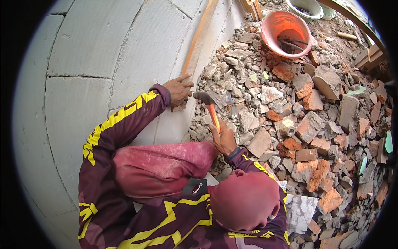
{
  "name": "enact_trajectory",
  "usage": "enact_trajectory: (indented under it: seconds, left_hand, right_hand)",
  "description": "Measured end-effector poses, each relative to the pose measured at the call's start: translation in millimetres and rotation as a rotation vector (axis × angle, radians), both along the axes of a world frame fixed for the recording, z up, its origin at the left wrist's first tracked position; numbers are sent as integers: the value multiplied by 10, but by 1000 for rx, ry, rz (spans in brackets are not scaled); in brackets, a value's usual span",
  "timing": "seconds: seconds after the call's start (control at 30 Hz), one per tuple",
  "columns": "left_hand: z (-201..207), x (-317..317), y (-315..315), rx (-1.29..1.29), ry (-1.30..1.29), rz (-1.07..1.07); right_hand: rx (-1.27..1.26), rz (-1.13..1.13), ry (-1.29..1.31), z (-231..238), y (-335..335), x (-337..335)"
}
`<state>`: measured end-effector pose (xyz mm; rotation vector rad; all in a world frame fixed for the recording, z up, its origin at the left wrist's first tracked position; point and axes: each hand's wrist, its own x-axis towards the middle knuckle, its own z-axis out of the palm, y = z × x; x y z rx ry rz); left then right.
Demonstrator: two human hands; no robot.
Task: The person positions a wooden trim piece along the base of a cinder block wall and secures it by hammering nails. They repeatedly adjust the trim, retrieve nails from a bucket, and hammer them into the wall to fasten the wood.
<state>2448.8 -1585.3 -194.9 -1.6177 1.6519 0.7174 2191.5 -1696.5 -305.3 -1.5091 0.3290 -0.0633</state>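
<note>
A long wooden strip (198,39) runs along the pale block wall, its near end showing just below my left hand (179,90). The fingers of that hand are bent and closed over the strip. Whether a small thing such as a nail is pinched at the fingertips is too small to tell. My right hand (224,139) is wrapped round the orange handle of a claw hammer (213,115). The dark hammer head points at the left fingertips, very near them, and its claw faces the rubble.
Grey block wall (83,99) rises on the left. Broken brick and concrete rubble (309,124) covers the ground at the right. An orange bucket (271,31) with dark items inside lies tilted at the back, near a pale bucket (317,12). Timber (369,57) stands far right.
</note>
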Motion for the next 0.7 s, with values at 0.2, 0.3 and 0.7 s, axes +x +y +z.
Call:
enact_trajectory:
  seconds: [0.2, 0.3, 0.7]
  left_hand:
    - [76, -50, -55, 37, -16, 30]
    - [85, -35, -87, 55, -21, -28]
    - [-19, 217, -194, 99, 140, -252]
  right_hand:
    - [75, -210, -191, 56, -139, -77]
    - [42, -261, -277, 145, -328, -18]
    - [-231, -376, -101, 1683, -1584, 67]
